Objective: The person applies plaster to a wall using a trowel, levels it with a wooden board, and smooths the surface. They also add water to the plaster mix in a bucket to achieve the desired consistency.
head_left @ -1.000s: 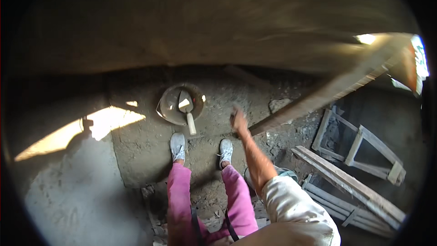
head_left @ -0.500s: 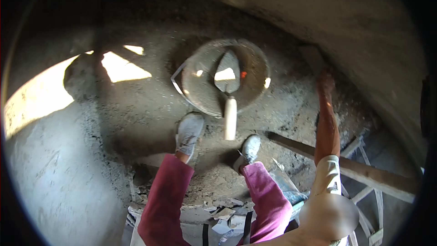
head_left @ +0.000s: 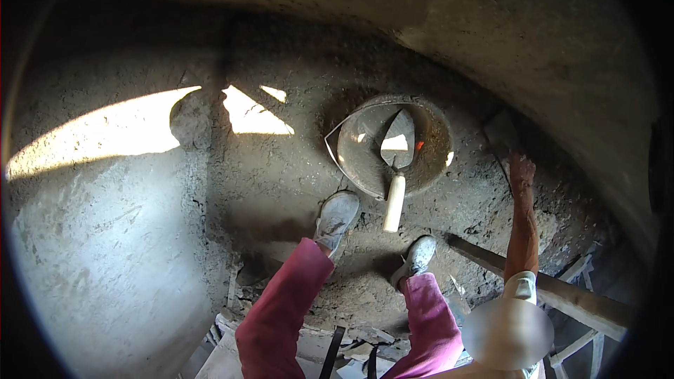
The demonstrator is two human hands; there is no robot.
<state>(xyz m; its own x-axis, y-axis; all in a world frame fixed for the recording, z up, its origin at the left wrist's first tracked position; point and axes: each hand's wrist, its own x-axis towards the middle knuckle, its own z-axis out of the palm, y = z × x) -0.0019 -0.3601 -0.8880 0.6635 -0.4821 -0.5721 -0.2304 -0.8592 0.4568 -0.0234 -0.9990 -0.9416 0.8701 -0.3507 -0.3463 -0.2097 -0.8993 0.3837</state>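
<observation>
My right hand point(head_left: 521, 170) reaches out at the right, close to the base of the curved wall, with its fingers closed. They hold a flat, dark, rectangular plastering trowel point(head_left: 501, 130); its grip is hidden by the hand. To the left of it stands a round bucket point(head_left: 437, 147) with a thin wire handle hanging on its left side. A pointing trowel point(head_left: 394, 203) leans in this bucket, its pale wooden handle over the near rim and its grey blade inside. My left hand is out of view.
My shoes point(head_left: 339, 212) stand on the rough, mortar-smeared floor, just near of the bucket. A timber beam point(head_left: 583, 302) slants across the lower right. Broken rubble point(head_left: 365, 351) lies between my legs. The wall point(head_left: 491, 21) curves along the far and right side. Bright sunlight falls at the left.
The whole view has shifted, so things sit farther right and lower. My right hand, still holding the plastering trowel, has come a little nearer to the bucket and toward me.
</observation>
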